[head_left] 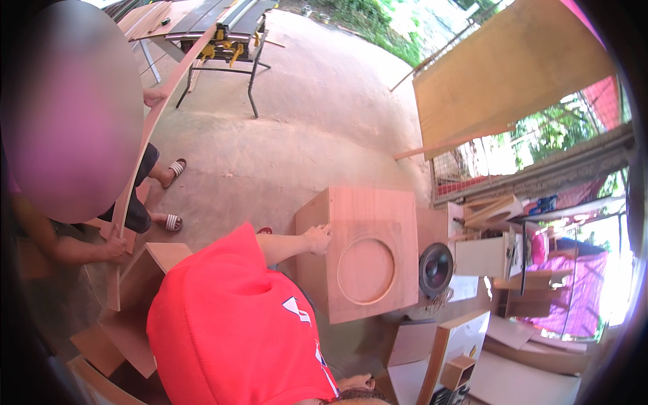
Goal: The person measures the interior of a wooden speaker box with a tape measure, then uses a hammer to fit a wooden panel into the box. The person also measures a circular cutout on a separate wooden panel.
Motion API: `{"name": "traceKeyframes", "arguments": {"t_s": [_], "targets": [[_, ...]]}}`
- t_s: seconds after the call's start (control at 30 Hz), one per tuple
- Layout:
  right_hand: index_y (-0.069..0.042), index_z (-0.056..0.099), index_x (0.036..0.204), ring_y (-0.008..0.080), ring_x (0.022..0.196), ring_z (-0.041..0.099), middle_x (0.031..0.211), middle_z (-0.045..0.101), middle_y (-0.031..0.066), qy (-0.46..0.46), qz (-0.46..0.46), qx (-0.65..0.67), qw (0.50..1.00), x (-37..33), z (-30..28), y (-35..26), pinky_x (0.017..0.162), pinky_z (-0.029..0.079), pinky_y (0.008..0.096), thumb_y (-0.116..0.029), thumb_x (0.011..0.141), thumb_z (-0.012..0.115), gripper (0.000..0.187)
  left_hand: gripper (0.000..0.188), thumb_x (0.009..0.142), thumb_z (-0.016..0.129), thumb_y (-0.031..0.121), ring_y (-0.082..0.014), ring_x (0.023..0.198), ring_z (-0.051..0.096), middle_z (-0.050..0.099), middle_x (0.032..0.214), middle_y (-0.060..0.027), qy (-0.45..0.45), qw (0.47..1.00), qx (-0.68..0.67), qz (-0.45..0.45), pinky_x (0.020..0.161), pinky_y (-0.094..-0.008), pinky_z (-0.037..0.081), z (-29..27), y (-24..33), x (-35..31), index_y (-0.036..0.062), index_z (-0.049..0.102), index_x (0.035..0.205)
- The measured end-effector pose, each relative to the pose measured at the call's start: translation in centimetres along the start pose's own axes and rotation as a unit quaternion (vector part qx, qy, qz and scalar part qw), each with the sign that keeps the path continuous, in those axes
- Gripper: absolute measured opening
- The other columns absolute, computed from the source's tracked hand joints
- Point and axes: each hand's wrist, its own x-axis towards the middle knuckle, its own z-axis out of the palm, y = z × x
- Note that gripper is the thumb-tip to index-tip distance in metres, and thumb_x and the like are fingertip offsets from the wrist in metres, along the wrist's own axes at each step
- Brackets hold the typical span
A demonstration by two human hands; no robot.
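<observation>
Neither of my hands shows in the head view. A person in a red shirt [229, 324] bends over just below me, with one bare hand [317, 237] resting on the top left edge of a wooden speaker box [371, 223]. The box stands on the concrete floor and has a round recessed cutout [366, 270] in its upper face. A black loudspeaker driver [436, 268] lies against the box's right side. At the left, a second person holds a long bent plywood strip [145, 142] with both hands.
A table saw on a black stand [226, 40] sits at the far end of the concrete yard. A large plywood sheet [506, 74] leans on the fence at the right. Wooden offcuts [128, 317] lie at the lower left, more boards and small boxes [459, 351] at the lower right.
</observation>
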Motion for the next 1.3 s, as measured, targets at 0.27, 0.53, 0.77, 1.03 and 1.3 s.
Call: {"name": "traceKeyframes", "arguments": {"t_s": [0.27, 0.53, 0.77, 1.03, 1.3], "targets": [[0.007, 0.062, 0.116, 0.0396, 0.101, 0.061, 0.108, 0.062, 0.0234, -0.292, -0.167, 0.028, 0.941, -7.7, 18.2, -25.1, 0.088, 0.050, 0.0477, -0.026, 0.081, 0.073, 0.049, 0.071, 0.086, 0.069, 0.050, -0.0382, 0.118, 0.062, 0.064, 0.128, -0.0213, -0.092, 0.974, -0.189, 0.081, 0.099, -0.0462, 0.050, -1.1, -8.7, 0.2, 0.0087, 0.054, 0.142], [0.007, 0.061, 0.112, 0.0386, 0.101, 0.059, 0.112, 0.061, 0.0264, -0.487, -0.282, 0.089, 0.822, -16.6, 32.7, -37.6, 0.088, 0.049, 0.0481, -0.022, 0.078, 0.073, 0.046, 0.058, 0.082, 0.067, 0.044, -0.0369, 0.119, 0.062, 0.064, 0.128, -0.0228, 0.008, 0.933, -0.218, -0.286, 0.099, -0.0464, 0.050, 5.2, -26.4, -13.0, 0.0037, 0.068, 0.123], [0.002, 0.065, 0.112, 0.0357, 0.100, 0.062, 0.110, 0.065, 0.0224, -0.487, -0.415, -0.031, 0.768, -24.7, 37.7, -45.7, 0.087, 0.050, 0.0465, -0.025, 0.078, 0.075, 0.044, 0.055, 0.083, 0.066, 0.039, -0.0373, 0.121, 0.062, 0.065, 0.127, -0.0239, 0.049, 0.742, -0.326, -0.583, 0.101, -0.0458, 0.049, 11.0, -28.6, -27.5, 0.0026, 0.067, 0.124], [-0.003, 0.063, 0.112, 0.0423, 0.114, 0.053, 0.119, 0.054, 0.0283, -0.516, -0.557, -0.025, 0.650, -28.5, 45.1, -46.5, 0.097, 0.045, 0.0511, -0.027, 0.079, 0.071, 0.042, 0.055, 0.084, 0.070, 0.040, -0.0238, 0.076, 0.069, 0.073, 0.094, -0.0131, 0.208, 0.527, -0.556, -0.608, 0.063, -0.0383, 0.056, 12.3, -19.4, -26.4, 0.0024, 0.067, 0.124], [-0.005, 0.065, 0.114, 0.0429, 0.120, 0.049, 0.127, 0.049, 0.0303, -0.590, -0.541, -0.226, 0.555, -29.2, 46.6, -47.4, 0.101, 0.044, 0.0509, -0.032, 0.081, 0.066, 0.042, 0.057, 0.088, 0.070, 0.038, -0.0301, 0.098, 0.070, 0.072, 0.109, -0.0198, 0.366, 0.428, -0.576, -0.593, 0.085, -0.0404, 0.055, 16.9, -14.7, -21.0, -0.0004, 0.062, 0.129]]}}
